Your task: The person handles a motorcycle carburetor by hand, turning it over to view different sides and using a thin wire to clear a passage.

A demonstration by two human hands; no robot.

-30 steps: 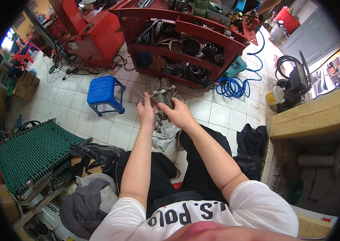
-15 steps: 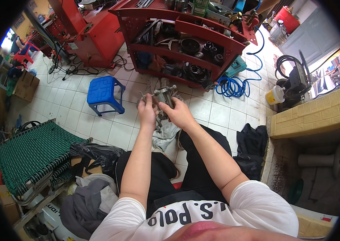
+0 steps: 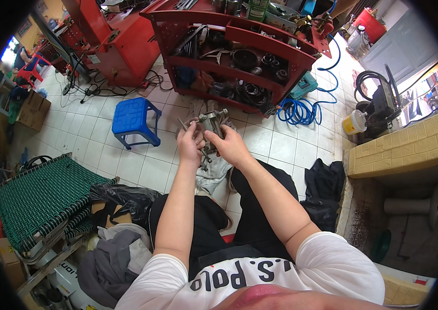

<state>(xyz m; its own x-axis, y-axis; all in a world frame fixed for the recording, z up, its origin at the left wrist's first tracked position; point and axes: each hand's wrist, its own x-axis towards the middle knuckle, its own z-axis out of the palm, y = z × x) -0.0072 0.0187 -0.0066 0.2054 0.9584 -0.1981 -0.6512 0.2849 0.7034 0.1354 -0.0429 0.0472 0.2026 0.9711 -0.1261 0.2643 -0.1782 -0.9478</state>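
- Pinching a thin grey metal rod point(image 3: 182, 123) in the left hand point(image 3: 190, 145), toward twelve o'clock.
- Gripping a cylindrical grey metal part point(image 3: 212, 124) in the right hand point(image 3: 231, 144), just beside.
- Working above square white floor tiles point(image 3: 141, 165).
- Facing a red tool cart point(image 3: 198, 63) at twelve, a blue plastic stool point(image 3: 130, 111) at ten, a coiled blue hose point(image 3: 297, 119) at two.

Dark lettering point(image 3: 244, 276) on the white shirt point(image 3: 332, 263); dark letters point(image 3: 69, 269) on a white box point(image 3: 65, 284)

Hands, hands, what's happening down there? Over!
Left hand holding rod. Right hand gripping metal part. Grey cloth on floor below. Blue stool ahead-left, apart from hands.
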